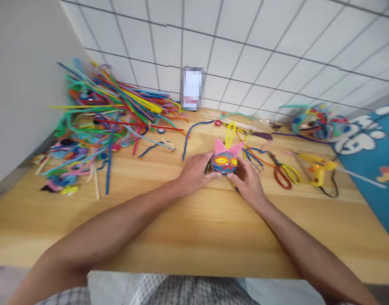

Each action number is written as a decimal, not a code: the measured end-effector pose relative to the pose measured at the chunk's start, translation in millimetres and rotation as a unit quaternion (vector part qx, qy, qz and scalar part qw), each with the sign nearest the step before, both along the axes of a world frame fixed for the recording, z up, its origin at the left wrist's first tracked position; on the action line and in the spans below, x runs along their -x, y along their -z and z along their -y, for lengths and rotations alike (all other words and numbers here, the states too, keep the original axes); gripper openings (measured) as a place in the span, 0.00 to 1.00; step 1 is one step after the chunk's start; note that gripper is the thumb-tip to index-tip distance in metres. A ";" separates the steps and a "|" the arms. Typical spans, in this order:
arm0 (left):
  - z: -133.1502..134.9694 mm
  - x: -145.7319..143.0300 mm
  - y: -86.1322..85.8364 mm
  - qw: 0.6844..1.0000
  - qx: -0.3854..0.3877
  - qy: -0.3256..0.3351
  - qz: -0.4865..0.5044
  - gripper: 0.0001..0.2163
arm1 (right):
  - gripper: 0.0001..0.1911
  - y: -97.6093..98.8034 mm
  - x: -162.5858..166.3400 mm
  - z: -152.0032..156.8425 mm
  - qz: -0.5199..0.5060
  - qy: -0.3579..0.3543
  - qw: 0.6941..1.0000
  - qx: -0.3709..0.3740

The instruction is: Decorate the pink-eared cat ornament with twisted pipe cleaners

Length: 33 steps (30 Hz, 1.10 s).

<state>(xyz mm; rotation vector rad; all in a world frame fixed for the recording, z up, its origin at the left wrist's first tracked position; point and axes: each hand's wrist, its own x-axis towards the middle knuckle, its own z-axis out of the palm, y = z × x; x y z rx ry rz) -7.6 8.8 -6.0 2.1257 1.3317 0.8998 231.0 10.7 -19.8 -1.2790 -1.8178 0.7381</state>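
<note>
Between my two hands is a small round pipe-cleaner cat ornament (224,163), with a grey-blue body, pink pointed ears, yellow-orange eyes and a red mouth. A yellow loop (230,133) stands up behind its ears. My left hand (197,173) grips its left side, fingers curled round the back and thumb at the lower front. On the other side my right hand (247,180) holds it the same way, thumb near the bottom edge. The ornament appears upright, on or just above the wooden table (194,233); fingertips behind it are hidden.
A large heap of coloured pipe cleaners (118,101) covers the back left. A phone (192,89) leans on the tiled wall. To the right lie scissors (285,171), a yellow glue gun (318,167) with its cord, and a colourful bundle (318,123) farther back.
</note>
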 end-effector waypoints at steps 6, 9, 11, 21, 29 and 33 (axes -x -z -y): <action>-2.7 0.6 1.0 1.000 -0.007 0.004 -0.022 0.26 | 0.34 -2.0 -0.4 0.2 -0.018 -0.019 1.000 0.016; -1.9 0.1 1.0 1.000 -0.008 -0.002 -0.030 0.26 | 0.33 -3.2 -0.1 0.6 -0.006 -0.018 1.000 0.011; -1.7 -0.3 2.3 0.999 -0.019 -0.009 -0.029 0.25 | 0.32 -3.4 0.0 0.2 -0.002 -0.020 1.000 0.006; -2.8 -0.2 5.4 0.999 -0.028 -0.008 -0.028 0.26 | 0.29 -9.8 2.6 2.1 -0.012 -0.020 1.000 0.016; -1.6 -0.4 2.2 0.999 -0.028 -0.013 -0.025 0.27 | 0.30 -8.6 1.7 1.0 -0.002 -0.018 1.000 0.010; -1.3 -1.1 0.1 1.000 -0.010 -0.015 -0.002 0.30 | 0.32 -8.1 0.6 1.1 0.000 -0.016 1.000 -0.005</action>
